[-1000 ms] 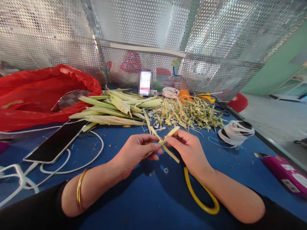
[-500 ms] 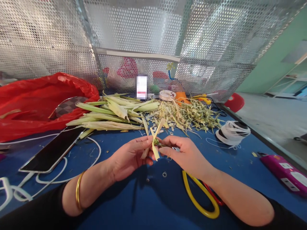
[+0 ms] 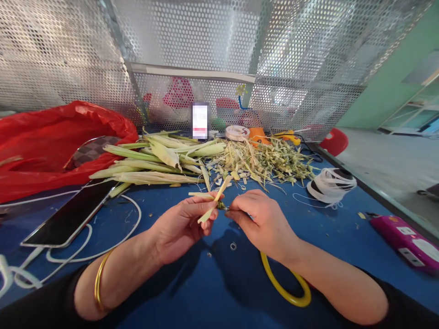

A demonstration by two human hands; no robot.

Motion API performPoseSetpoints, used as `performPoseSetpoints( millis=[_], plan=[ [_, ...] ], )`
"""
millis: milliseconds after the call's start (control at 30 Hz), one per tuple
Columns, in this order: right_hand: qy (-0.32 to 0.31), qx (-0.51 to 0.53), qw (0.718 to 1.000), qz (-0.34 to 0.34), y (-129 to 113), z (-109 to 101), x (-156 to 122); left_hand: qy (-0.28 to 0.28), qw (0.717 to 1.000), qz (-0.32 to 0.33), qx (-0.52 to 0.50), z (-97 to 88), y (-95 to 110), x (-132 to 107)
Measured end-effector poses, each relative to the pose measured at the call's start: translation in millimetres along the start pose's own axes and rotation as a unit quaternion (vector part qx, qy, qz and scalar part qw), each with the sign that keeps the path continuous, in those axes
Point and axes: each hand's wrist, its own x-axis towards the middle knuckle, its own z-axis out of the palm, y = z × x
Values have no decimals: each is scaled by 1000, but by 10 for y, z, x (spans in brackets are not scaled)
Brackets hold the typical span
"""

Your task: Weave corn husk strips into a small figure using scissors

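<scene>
Over the blue table (image 3: 192, 292), my left hand (image 3: 178, 226) pinches several pale yellow leaf strips (image 3: 211, 201) that cross each other. My right hand (image 3: 260, 221) is closed beside it, its fingertips pinching the small green crossing point of the same strips. Both hands meet at the middle of the view. Behind them lies a bundle of long green leaves (image 3: 154, 160) and a heap of cut leaf scraps (image 3: 267, 160).
A red plastic bag (image 3: 51, 141) lies at the left, with a phone (image 3: 68, 217) and white cables (image 3: 103, 237) near it. A yellow-handled pair of scissors (image 3: 284, 288) lies under my right wrist. A white thread spool (image 3: 331, 185) and a pink device (image 3: 404, 240) sit at the right. A perforated metal wall (image 3: 219, 55) stands behind.
The strips have been folded and turned between my fingers. Both hands have drawn closer together and my right fingertips now pinch the crossing point.
</scene>
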Motion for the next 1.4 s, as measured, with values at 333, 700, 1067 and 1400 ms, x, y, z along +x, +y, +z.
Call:
performPoseSetpoints(
  millis=[333, 700, 1067, 1400],
  plan=[
    [-25, -7, 1000, -4, 52, -48, 31, 49, 999, -10, 14, -53, 67, 30],
    [35, -42, 997, -50, 52, 14, 27, -17, 1000, -16, 19, -29, 28, -11],
    [30, -100, 992, -74, -20, 122, -51, -6, 999, -22, 38, 6, -34, 11],
    [16, -15, 999, -25, -27, 95, -27, -27, 998, -6, 56, -52, -23, 37]
  ],
)
